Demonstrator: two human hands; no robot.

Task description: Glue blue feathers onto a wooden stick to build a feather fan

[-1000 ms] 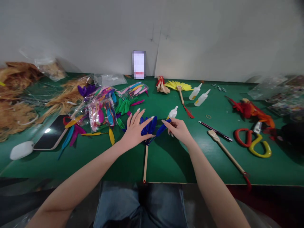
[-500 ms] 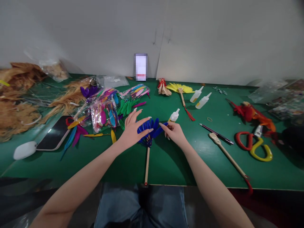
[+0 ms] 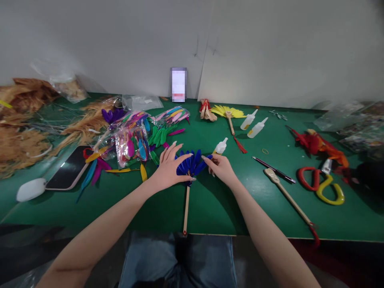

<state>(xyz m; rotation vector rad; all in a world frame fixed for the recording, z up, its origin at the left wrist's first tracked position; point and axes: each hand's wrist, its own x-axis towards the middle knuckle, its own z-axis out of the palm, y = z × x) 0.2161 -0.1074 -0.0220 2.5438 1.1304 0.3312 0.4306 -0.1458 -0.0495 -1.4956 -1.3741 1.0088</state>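
Note:
A fan of blue feathers (image 3: 192, 163) on a thin wooden handle (image 3: 186, 208) lies on the green table (image 3: 216, 200) in front of me. My left hand (image 3: 168, 168) rests on its left side, fingers spread flat, thumb across the base. My right hand (image 3: 220, 168) pinches the tip of the rightmost blue feather between thumb and forefinger. A small white glue bottle (image 3: 221, 145) stands just behind my right hand.
Bags of coloured feathers (image 3: 132, 140) and loose feathers lie to the left, with a phone (image 3: 67, 172) and a white mouse (image 3: 29, 189). Brown feather heaps fill the far left. A yellow fan (image 3: 227, 112), two glue bottles (image 3: 253, 122), a bare wooden handle (image 3: 288, 196), red and yellow scissors (image 3: 324, 184) lie to the right.
My left hand has drawn its fingers in over the blue feathers and its thumb now lies across the fan's base. My right hand has slid the outer feather in closer to the fan.

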